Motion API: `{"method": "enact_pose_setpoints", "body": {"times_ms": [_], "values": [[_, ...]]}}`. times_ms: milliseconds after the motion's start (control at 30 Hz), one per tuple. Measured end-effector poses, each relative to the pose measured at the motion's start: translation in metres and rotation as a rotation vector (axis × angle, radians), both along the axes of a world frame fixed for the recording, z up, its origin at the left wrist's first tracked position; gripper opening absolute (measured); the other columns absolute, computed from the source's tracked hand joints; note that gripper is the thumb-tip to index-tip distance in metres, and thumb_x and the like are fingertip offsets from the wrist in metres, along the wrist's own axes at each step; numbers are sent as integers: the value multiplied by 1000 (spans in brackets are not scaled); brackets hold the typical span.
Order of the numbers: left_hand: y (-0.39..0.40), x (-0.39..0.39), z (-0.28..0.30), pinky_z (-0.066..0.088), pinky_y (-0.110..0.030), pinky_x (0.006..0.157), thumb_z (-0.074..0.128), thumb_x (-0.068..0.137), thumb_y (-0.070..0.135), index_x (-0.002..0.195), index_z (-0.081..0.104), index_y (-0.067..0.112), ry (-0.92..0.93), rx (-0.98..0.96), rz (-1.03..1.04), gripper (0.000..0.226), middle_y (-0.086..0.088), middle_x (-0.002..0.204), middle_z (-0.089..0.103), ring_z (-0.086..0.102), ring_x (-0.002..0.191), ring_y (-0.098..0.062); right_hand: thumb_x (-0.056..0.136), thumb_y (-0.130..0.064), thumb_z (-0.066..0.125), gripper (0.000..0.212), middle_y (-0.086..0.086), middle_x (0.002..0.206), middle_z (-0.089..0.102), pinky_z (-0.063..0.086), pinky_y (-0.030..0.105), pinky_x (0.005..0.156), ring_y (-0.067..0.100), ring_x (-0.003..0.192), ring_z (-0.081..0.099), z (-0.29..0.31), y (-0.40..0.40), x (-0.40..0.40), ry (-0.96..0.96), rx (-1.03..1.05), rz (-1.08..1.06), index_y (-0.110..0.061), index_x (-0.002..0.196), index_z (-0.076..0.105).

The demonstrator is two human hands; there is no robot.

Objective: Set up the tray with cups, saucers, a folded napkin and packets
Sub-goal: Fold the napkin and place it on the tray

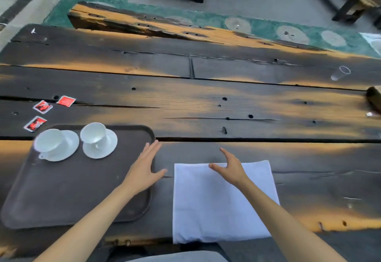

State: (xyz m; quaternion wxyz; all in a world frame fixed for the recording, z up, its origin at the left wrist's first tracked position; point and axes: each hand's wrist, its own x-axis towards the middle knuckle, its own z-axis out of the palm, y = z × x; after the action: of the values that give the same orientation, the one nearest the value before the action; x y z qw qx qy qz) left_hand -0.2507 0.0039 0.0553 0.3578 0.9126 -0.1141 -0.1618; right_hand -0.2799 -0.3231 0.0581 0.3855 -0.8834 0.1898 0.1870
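Observation:
A dark brown tray [61, 195] lies at the near left of the wooden table. Two white cups sit on white saucers at its far end: the left cup [50, 141] and the right cup [93, 132]. A white napkin [216, 208] lies spread flat to the right of the tray. Three red packets [66, 100] [42, 106] [35, 123] lie on the table beyond the tray's far left corner. My left hand [144, 169] hovers open over the tray's right rim. My right hand [228, 168] is open above the napkin's far edge.
A clear plastic cup [340, 73] lies tipped at the far right of the table. A wooden block [374, 97] pokes in at the right edge. A wooden bench [127, 22] runs along the far side, with more furniture beyond.

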Motion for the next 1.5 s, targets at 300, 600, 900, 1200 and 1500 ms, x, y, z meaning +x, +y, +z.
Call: {"method": "enact_pose_setpoints", "body": {"times_ms": [300,600,900,1200,1500], "values": [[-109,-8,-50,27,-38,122,63,96,23,158,30,15,236,166,53,71,-2,168,22,23,154,-21,95,-12,56,58,9,155,46,47,41,106,29,138,48,-34,-157,-18,160,-199,22,-17,152,45],[-119,-13,-69,41,-42,109,64,91,11,150,43,13,307,280,193,62,-7,155,44,43,137,-33,93,-8,57,57,8,146,40,52,40,91,37,125,50,-61,-197,-15,159,-267,90,-28,146,48],[-132,-4,-53,54,-44,76,69,87,15,85,70,17,210,346,270,4,-3,102,58,57,102,-25,91,-19,65,19,1,129,37,48,34,73,25,102,55,-65,-220,-7,195,-326,144,-25,108,61],[-114,10,-17,55,-42,71,70,88,20,74,67,24,128,245,269,14,8,83,71,63,87,-17,84,-18,73,15,-4,73,62,45,31,60,20,70,57,-44,-242,15,84,-87,135,-23,81,60],[-92,64,44,43,-23,64,77,86,18,75,70,25,-90,56,268,15,10,78,72,61,75,-7,85,-19,84,14,-8,80,77,56,20,60,7,79,71,38,-252,77,-155,298,-67,-20,96,75]]}}
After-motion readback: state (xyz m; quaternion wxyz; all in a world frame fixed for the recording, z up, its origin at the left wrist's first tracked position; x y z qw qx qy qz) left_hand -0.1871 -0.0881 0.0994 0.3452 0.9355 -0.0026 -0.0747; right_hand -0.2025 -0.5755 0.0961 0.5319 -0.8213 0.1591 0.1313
